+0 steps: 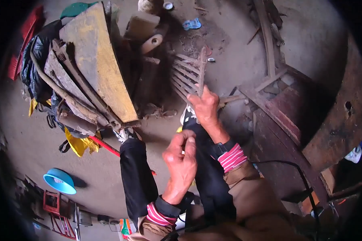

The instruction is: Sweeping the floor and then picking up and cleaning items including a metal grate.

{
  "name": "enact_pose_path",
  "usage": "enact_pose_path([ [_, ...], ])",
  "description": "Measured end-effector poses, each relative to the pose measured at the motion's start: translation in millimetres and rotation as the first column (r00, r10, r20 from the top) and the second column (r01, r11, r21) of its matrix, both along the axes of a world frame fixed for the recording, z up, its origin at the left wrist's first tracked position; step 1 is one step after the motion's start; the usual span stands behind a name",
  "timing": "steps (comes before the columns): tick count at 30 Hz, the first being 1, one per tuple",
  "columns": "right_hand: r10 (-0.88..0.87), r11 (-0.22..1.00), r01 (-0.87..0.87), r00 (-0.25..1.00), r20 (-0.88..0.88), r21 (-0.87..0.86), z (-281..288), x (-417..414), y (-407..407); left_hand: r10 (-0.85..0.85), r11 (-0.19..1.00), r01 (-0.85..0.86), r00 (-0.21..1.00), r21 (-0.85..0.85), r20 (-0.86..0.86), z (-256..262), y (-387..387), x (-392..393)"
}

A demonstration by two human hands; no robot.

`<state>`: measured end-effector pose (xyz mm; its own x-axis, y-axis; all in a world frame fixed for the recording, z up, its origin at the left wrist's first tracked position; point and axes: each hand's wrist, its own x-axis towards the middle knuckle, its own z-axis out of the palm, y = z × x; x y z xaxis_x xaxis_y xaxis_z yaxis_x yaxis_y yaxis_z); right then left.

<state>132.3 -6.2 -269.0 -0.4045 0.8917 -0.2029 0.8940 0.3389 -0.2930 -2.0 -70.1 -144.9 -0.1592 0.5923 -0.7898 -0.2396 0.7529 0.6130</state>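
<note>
My right hand (pixel 205 105) grips a weathered wooden piece with several parallel slats (pixel 185 72) and a thick crossbar (pixel 202 64). The slats point away to the left, over the dirt floor. Closer to my body, my left hand (pixel 180 161) hovers between my legs with its fingers curled and the thumb against the index finger. Nothing shows in it, though a very thin thing could be hidden there. Both wrists have dark cuffs over striped pink sleeves. My right shoe (pixel 188 113) is partly covered by the right hand.
A yellow-faced wooden board (pixel 108 72), wooden lengths (pixel 78 81) and black plastic bags (pixel 37 66) are piled at left. A red broom (pixel 25 39) lies beyond. Dark wooden panels (pixel 277 144) stand at right. A blue basin (pixel 59 180) sits lower left; a blue wrapper (pixel 192 24) lies ahead.
</note>
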Motion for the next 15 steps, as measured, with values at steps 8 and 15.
enact_pose_path([
  [8,-0.253,0.965,0.215,0.913,-0.319,-0.150,64,-23,-40,0.078,0.996,-0.076,0.996,-0.055,0.032,-11,20,-9],
  [15,-0.007,0.992,-0.017,0.982,-0.190,-0.126,57,-18,-57,0.391,0.884,-0.347,0.916,-0.313,0.088,-36,10,-15],
])
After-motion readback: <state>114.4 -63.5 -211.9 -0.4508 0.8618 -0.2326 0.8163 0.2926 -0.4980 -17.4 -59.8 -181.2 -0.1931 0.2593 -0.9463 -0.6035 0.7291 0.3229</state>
